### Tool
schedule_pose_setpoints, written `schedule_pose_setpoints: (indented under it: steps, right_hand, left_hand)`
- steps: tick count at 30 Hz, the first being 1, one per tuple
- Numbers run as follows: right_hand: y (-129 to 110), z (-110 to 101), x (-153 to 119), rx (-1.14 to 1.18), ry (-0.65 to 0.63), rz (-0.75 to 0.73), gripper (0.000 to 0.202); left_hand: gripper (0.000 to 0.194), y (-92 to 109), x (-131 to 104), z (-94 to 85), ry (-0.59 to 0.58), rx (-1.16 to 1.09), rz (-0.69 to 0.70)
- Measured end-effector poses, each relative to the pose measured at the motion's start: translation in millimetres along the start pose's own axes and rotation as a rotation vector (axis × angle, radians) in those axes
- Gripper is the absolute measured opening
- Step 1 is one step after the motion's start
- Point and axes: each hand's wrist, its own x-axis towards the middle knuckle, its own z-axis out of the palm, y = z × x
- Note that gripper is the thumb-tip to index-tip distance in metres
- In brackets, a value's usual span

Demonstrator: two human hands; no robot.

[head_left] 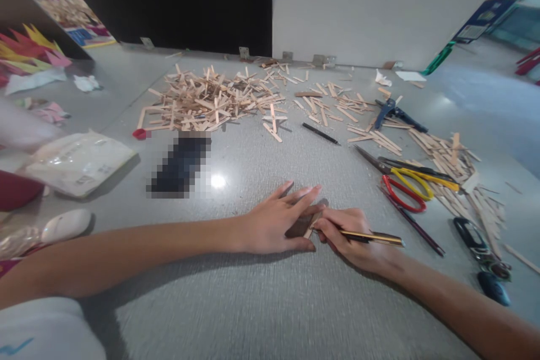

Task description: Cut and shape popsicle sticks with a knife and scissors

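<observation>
My left hand (274,222) rests on the grey table with its fingers spread. Its index finger and thumb hold a short wooden craft stick (309,232) against the tabletop, one at each end. My right hand (348,236) is closed around a black-and-gold striped pencil (373,237), its writing end down at the stick. The fingers hide the pencil's point and part of the stick. Beyond the hands lies a thin black pen (320,133). To the right of my right hand are scissors (407,184) with red and yellow handles and a dark pencil (417,228).
A large heap of craft sticks (215,101) lies at the back, with more sticks (447,160) at the right. Dark blue pliers (390,112), keys with a black fob (472,239), a plastic packet (82,163), a white computer mouse (66,225) and a pixelated dark object (179,166) surround the work area.
</observation>
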Motion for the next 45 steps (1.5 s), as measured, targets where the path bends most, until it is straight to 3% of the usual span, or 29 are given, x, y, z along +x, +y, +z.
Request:
schedule_pose_setpoints:
  steps: [3,8,15,19,29,32,36,39,45]
  right_hand:
    - [2,3,-1,-0.032,0.032,-0.048,0.053]
    - [5,7,-2,-0.115,0.031,-0.19,0.06]
    - [6,5,2,-0.136,-0.011,-0.29,0.058]
    - [7,3,5,-0.112,-0.028,-0.307,0.056]
    - [5,4,1,-0.044,0.098,-0.154,0.059]
    - [3,5,-2,-0.012,0.165,-0.087,0.06]
    - [1,6,-3,-0.011,0.258,-0.019,0.062]
    - [1,6,-2,-0.013,0.309,0.014,0.062]
    - [3,6,-3,0.0,0.329,0.042,0.062]
  left_hand:
    - [0.108,0,0,-0.5,0.005,-0.008,0.002]
    - [0.088,0,0,-2.3,-0.02,0.009,0.011]
    - [0.095,0,0,-3.3,-0.042,-0.041,0.019]
    - [0.089,1,-1,-3.3,-0.033,-0.026,0.012]
    - [0.089,3,-3,2.5,0.006,0.086,0.045]
    - [0.085,5,-5,3.7,0.08,0.191,0.05]
    - [0.098,11,-10,0.3,0.225,0.373,0.039]
    - [0.092,17,-13,-2.8,0.259,0.432,0.029]
    - [0.077,27,-13,-8.9,0.186,0.185,-0.083]
